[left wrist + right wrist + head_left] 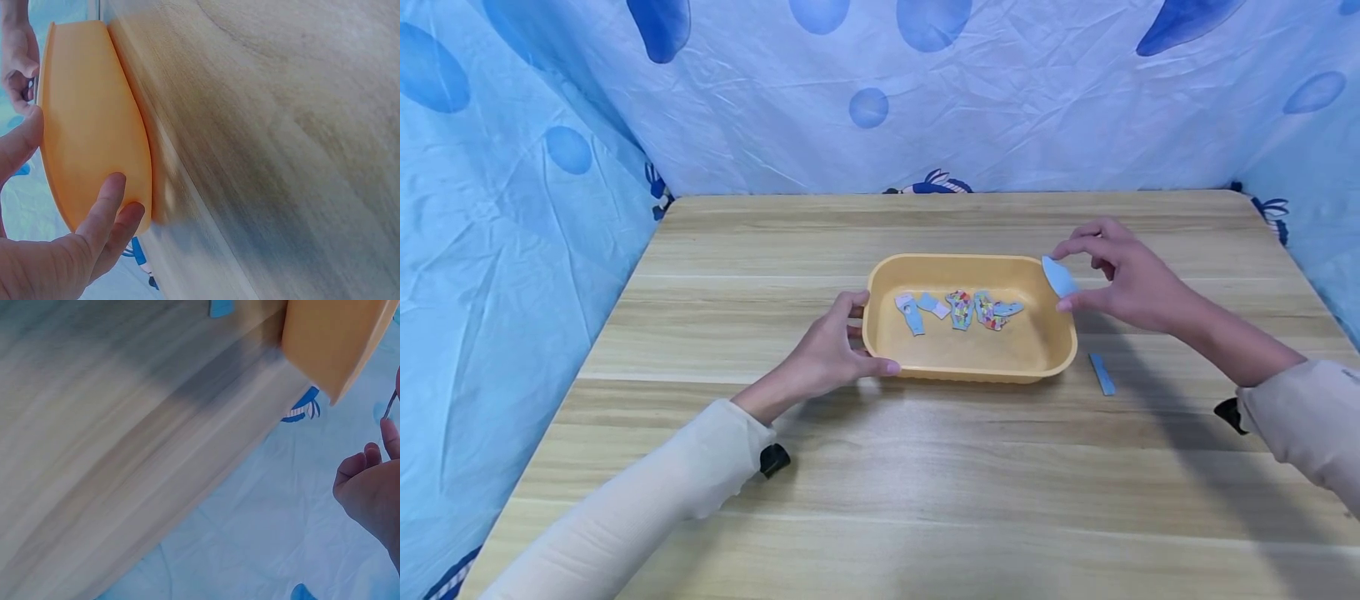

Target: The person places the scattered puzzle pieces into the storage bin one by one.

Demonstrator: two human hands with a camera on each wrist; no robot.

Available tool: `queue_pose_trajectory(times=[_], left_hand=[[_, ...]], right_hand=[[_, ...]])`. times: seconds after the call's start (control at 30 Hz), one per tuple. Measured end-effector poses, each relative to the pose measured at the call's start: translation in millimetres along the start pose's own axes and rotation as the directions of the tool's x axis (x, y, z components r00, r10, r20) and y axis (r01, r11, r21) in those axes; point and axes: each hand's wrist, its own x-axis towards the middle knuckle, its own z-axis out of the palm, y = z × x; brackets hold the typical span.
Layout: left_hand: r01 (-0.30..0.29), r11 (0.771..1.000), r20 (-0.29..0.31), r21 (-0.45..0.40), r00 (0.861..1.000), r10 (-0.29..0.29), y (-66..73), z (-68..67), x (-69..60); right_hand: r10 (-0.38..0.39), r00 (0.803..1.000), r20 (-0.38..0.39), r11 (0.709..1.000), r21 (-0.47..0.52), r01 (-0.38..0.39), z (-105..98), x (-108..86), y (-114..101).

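A yellow-orange plastic tray [970,374] stands on the table. My left hand [831,346] grips its left end, thumb at the front corner and fingers against the outer wall. In the left wrist view, two fingertips [114,184] press that wall. Above the tray's right rim, my right hand [1120,271] pinches a flat light blue piece [1057,276] between thumb and fingers. Several cut-out pieces lie in the tray, among them a blue one with a pink end [912,315] and a multicoloured patterned one [960,310].
A narrow blue strip [1102,374] lies on the wooden table [925,483], just right of the tray. Light blue patterned cloth [775,108] hangs behind the table and along both sides.
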Motion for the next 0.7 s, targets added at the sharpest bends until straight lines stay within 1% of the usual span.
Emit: queue_pose_trajectory(times=[0.17, 0.37, 0.43, 0.53, 0.7], left_hand=[[0.002, 1.0, -0.001, -0.005, 1.0, -0.002, 0.8, -0.6, 0.1], [-0.004, 1.0, 0.002, -0.01, 1.0, 0.004, 0.2, -0.9, -0.2], [-0.007, 1.0, 0.004, -0.014, 1.0, 0.007, -0.1, -0.8, -0.4], [-0.008, 1.0, 0.002, -0.015, 1.0, 0.008, 0.0, -0.4, -0.4], [-0.006, 1.0, 0.0, -0.003, 1.0, 0.006, -0.1, 0.0, 0.2]], right_hand=[[-0.008, 0.998, 0.059, 0.999, 0.032, 0.006, 8, 8.1, -7], [-0.015, 0.989, 0.147, 0.996, 0.09, 0.002, 24, 17.3, -18], [-0.02, 0.986, 0.165, 0.993, 0.116, 0.001, 30, 21.0, -21], [-0.043, 0.982, 0.184, 0.991, 0.136, 0.018, 37, 25.8, -25], [-0.07, 0.974, 0.218, 0.99, 0.136, 0.041, 45, 31.9, -31]])
